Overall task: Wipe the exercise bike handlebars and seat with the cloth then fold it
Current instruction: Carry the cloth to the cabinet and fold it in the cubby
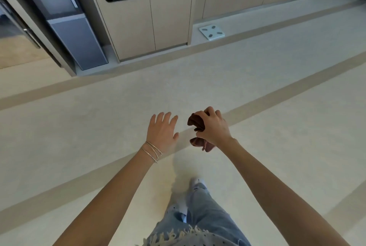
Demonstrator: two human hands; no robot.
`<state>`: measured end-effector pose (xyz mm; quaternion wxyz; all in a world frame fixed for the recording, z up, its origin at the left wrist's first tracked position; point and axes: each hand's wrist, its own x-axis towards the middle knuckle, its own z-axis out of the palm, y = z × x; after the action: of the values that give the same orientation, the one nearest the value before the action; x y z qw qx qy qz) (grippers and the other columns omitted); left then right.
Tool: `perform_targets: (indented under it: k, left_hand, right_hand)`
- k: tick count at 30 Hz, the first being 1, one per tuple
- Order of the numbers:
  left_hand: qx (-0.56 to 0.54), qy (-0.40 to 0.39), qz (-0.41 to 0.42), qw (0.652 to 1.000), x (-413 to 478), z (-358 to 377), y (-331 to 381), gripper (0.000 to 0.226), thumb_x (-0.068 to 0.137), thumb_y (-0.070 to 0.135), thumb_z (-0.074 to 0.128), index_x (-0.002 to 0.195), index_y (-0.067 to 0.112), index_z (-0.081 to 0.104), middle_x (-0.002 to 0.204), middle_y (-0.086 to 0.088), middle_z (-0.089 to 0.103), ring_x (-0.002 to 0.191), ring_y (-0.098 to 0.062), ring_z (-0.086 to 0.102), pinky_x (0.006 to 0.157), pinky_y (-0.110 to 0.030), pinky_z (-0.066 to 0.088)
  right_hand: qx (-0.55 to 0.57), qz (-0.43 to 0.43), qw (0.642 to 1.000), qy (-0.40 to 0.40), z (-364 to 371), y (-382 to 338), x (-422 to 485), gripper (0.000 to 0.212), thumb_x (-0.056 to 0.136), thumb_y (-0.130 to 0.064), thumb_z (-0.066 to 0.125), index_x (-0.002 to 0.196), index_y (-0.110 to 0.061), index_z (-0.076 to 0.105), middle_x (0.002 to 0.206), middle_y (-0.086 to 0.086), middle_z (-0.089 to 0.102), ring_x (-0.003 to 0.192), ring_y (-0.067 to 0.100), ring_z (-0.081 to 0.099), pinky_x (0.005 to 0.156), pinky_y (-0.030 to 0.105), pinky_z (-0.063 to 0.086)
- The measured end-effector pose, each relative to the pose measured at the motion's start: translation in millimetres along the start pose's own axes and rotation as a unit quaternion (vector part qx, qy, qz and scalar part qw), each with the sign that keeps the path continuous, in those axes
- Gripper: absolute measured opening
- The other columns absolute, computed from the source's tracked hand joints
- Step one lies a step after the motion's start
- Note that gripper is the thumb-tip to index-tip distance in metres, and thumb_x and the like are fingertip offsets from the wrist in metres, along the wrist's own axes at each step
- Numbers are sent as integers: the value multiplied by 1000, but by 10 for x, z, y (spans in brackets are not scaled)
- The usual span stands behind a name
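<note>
A dark brown cloth [195, 121] is bunched up in my right hand [213, 126], whose fingers curl round it; part of the cloth hangs out below the palm. My left hand [163, 131] is held out just to the left of it, palm down, fingers straight and spread, holding nothing. Both arms stretch forward over the pale floor. No exercise bike appears in the head view.
Ahead stands a beige cabinet [138, 21] with two dark bin openings. A dark water dispenser [65, 13] stands to its left. A white bathroom scale [212, 32] lies on a low ledge at right. My jeans-clad legs and a white shoe [196, 182] are below.
</note>
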<state>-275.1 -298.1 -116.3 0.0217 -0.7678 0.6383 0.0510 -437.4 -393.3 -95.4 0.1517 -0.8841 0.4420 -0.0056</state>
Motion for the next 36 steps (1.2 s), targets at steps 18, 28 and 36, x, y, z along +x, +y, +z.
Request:
perform_targets:
  k: [18, 28, 36]
  left_hand:
    - [1, 29, -50, 998, 2854, -524, -520, 60, 91, 41, 44, 144, 19, 27, 151, -8, 29, 139, -29, 24, 114, -46, 18]
    - [-4, 4, -49, 999, 3869, -526, -823, 60, 92, 42, 43, 144, 19, 26, 152, -8, 28, 140, -28, 24, 115, -46, 18]
    - [-8, 19, -32, 999, 5000, -674, -1476, 60, 92, 42, 43, 145, 20, 25, 152, -7, 27, 140, -28, 22, 116, -46, 17]
  right_hand:
    - [-1, -46, 999, 9, -764, 698, 2908, 56, 75, -30, 67, 127, -26, 48, 121, 4, 45, 105, 27, 44, 76, 36, 48]
    - [-11, -49, 999, -16, -808, 906, 3965, 57, 75, -32, 67, 128, -27, 46, 122, 4, 43, 106, 26, 43, 77, 34, 46]
    - [-13, -36, 999, -6, -904, 782, 5170, 58, 76, -32, 67, 129, -27, 45, 122, 5, 44, 105, 27, 43, 77, 34, 46]
